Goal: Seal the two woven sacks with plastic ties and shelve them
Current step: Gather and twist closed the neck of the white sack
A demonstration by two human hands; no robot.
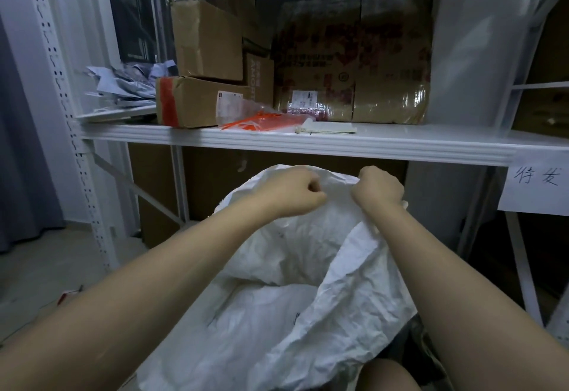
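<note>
Your left hand (294,195) and your right hand (380,189) are both out in front of you, close together but not touching. Each one has its fingers curled tight around the far edge of the white sack (311,270). The sack sits low, between your arms, and its mouth is open and crumpled, with the top edge pulled up to your hands. The sack is below the white shelf (338,144) and just in front of it. On that shelf, above your left hand, lie the orange plastic ties (261,121) in a clear bag. They are well apart from both hands. Just beside them on the right is a flat pale packet (329,128). Behind them stand brown cardboard boxes (351,61), one big and a few small. A white paper sign (537,186) with writing hangs from the shelf edge on the right. On the left is a white metal post (61,113) with holes, and past it the grey floor (43,267).
</note>
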